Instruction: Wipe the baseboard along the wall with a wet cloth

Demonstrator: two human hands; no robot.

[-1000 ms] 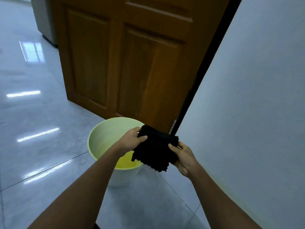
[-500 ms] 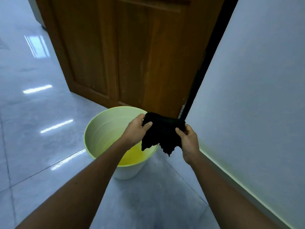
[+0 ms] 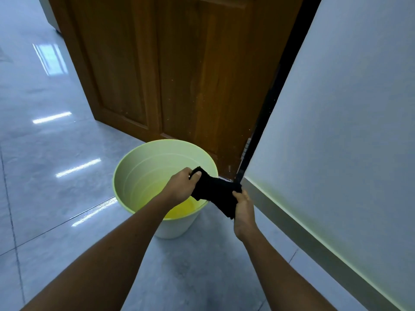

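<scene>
Glossy grey floor tiles (image 3: 56, 153) meet a wooden door (image 3: 179, 75) behind a pale green bucket (image 3: 139, 167). Left hand (image 3: 182, 186) and right hand (image 3: 243, 209) each clench an end of the black cloth (image 3: 216, 191) over the bucket's rim, seemingly twisting it.

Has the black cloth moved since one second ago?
Yes. The cloth now spans the bucket's right rim, lower and nearer the baseboard.

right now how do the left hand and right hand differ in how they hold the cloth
The left hand grips the upper end of the black cloth over the green bucket; the right hand grips the lower end outside the rim, nearer the baseboard. The left hand shows its back with the thumb on top; the right hand shows its thumb side, with cloth hanging below it. Both are closed on the cloth.
</scene>
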